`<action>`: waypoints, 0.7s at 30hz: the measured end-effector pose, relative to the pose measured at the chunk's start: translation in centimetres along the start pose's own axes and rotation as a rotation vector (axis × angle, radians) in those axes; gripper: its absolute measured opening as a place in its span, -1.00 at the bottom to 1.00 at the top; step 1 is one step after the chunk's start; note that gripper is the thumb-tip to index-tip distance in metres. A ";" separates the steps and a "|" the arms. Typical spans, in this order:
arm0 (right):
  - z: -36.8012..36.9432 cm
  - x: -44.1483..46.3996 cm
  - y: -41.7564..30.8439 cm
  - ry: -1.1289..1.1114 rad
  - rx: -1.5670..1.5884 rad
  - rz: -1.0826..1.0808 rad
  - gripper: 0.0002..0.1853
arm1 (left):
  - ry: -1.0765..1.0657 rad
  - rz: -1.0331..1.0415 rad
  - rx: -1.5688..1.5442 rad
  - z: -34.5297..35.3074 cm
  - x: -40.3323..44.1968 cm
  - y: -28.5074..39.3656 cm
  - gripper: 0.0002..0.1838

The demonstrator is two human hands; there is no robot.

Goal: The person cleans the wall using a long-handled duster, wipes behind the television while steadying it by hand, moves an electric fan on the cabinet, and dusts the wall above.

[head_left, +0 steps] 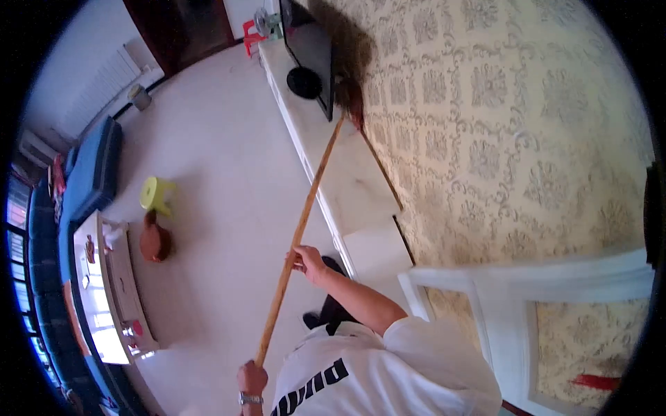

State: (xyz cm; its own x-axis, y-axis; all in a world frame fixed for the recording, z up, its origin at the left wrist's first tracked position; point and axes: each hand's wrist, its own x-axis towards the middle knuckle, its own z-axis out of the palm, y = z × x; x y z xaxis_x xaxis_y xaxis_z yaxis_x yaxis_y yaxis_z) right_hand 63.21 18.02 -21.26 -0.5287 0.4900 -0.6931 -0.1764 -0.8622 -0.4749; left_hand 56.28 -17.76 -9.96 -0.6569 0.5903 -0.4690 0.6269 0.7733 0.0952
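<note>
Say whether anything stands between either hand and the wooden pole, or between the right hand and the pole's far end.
Nothing visible does. The left hand and right hand directly hold the wooden pole, whose shaft runs uncovered towards its far end. The black screen stands beside that end, not across the shaft.

The reddish-brown head (350,97) of the long, light-brown wooden pole (305,211) is blurred and partly hidden by the black flat television (310,52), itself cut off by the top edge. The pole's near end is hidden at the left hand (252,380). Black lettering (322,378) on the white T-shirt (416,367) is cut off below.
</note>
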 end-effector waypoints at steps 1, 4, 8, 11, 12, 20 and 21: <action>-0.4 -1.2 1.7 -0.023 -0.042 0.012 -0.76 | -0.170 -0.125 -0.022 -1.6 0.1 1.2 -0.84; -1.6 -5.7 6.4 -0.082 -0.106 0.071 -0.71 | -0.072 -0.015 -0.028 -1.6 -0.7 1.7 -0.89; -3.0 -12.0 11.1 -0.143 -0.181 0.338 -0.62 | -0.080 0.039 -0.046 0.2 -1.1 0.9 -0.86; -4.4 -14.1 12.1 -0.192 -0.188 0.338 -0.54 | -0.047 0.040 -0.070 0.6 -1.3 1.0 -0.86; -4.8 -14.2 11.9 -0.197 -0.196 0.332 -0.54 | -0.058 0.020 -0.063 0.5 -1.5 1.3 -0.86; -4.1 -13.8 9.8 -0.144 -0.218 0.209 -0.59 | -0.037 0.072 -0.082 3.8 -4.5 3.9 -0.85; -4.0 -13.4 9.5 -0.159 -0.244 0.184 -0.61 | -0.041 0.050 -0.083 4.2 -5.0 4.3 -0.86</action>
State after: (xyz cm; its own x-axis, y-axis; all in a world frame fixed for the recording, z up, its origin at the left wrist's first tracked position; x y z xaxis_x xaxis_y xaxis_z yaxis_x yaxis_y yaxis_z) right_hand 71.96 3.80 -18.69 -0.6592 0.2866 -0.6952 0.1271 -0.8688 -0.4786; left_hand 64.00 -18.30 -10.86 -0.6071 0.6197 -0.4974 0.6204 0.7608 0.1906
